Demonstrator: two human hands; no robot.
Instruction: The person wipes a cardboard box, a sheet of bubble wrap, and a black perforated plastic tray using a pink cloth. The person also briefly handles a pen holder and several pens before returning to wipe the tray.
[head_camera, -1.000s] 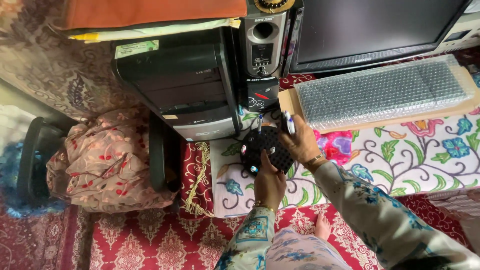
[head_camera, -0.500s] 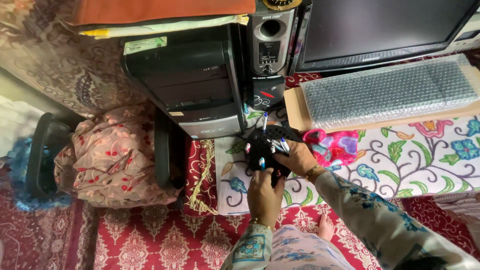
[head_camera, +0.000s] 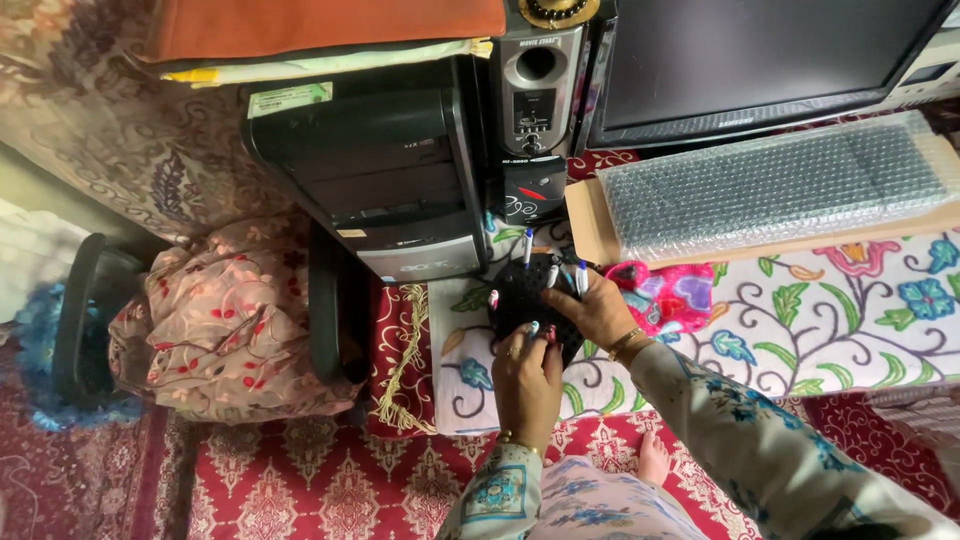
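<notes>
Head view: both hands on the black perforated pen holder (head_camera: 525, 295) at the embroidered cloth's (head_camera: 800, 300) left end, left hand (head_camera: 527, 372) gripping its near rim, right hand (head_camera: 598, 308) pinching a pen (head_camera: 581, 279).

Black perforated holder (head_camera: 520, 295), pink pouch (head_camera: 680, 297), floral white cloth (head_camera: 850, 300)

A red carpet with a cream diamond pattern (head_camera: 330, 480) covers the floor. On it lies a white cloth embroidered with blue and pink flowers (head_camera: 800, 310). Directly on that cloth rest a black perforated round pen holder (head_camera: 525, 290), a bright pink fabric pouch (head_camera: 680, 295) just beside it, and a flat brown cardboard sheet (head_camera: 590, 225) bearing 1 bubble-wrapped keyboard (head_camera: 780, 185). A black computer tower (head_camera: 370, 170) and a crumpled pink floral fabric bundle (head_camera: 220, 340) stand further left.
</notes>
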